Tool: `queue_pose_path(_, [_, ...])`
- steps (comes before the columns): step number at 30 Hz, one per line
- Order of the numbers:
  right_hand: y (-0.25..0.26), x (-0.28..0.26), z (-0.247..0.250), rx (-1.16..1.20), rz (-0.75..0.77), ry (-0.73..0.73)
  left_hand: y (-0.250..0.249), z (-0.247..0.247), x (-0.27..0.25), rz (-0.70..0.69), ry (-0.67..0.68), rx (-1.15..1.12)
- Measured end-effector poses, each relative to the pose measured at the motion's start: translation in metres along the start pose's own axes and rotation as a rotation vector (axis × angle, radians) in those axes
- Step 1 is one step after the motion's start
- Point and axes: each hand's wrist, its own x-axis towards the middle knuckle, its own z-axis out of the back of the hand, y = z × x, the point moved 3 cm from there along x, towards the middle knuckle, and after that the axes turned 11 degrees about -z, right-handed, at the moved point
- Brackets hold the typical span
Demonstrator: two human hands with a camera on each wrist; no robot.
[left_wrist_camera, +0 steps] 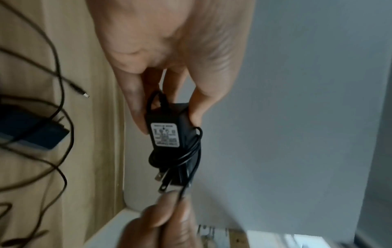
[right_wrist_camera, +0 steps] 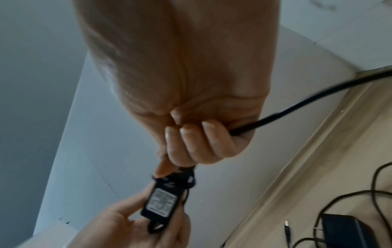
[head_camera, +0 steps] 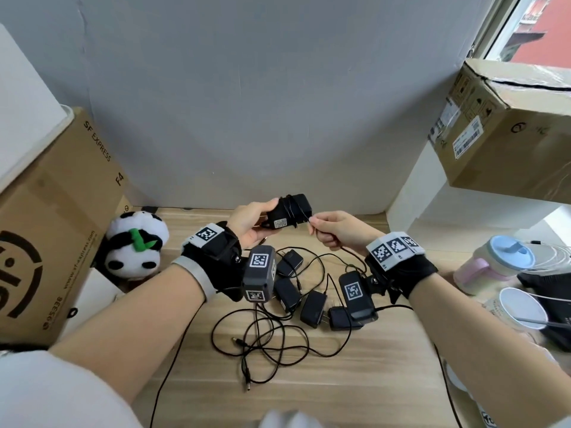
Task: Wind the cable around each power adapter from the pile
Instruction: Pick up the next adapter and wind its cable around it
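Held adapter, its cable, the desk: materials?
Adapter: looks like matte black moulded plastic, white printed label, bare metal prongs. Cable: thin black rubbery-looking sheath, bends in tight loops. Desk: pale wood grain, probably laminate; cannot tell.

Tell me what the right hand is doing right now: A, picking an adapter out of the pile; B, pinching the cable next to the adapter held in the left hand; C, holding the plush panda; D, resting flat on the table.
B: the right hand pinches the cable just beside the adapter, which the left hand grips above the table.
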Motion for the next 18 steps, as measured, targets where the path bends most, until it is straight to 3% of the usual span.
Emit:
queue_pose_path(11, [-0.019, 0.000, -0.009, -0.119, -0.061, 0.029, 0.008, -0.002, 0.000, 0.009, -0.003, -0.178])
queue_pose_path(15, [-0.023, 0.002, -0.003, -0.136, -0.106, -0.040, 0.008, -0.005, -0.006, 0.081, 0.182, -0.169])
queue_pose_path(18, [-0.022, 0.003, 0.011, -0.077, -0.187, -0.084, 0.006, -0.005, -0.015, 0.163, 0.395, 0.028])
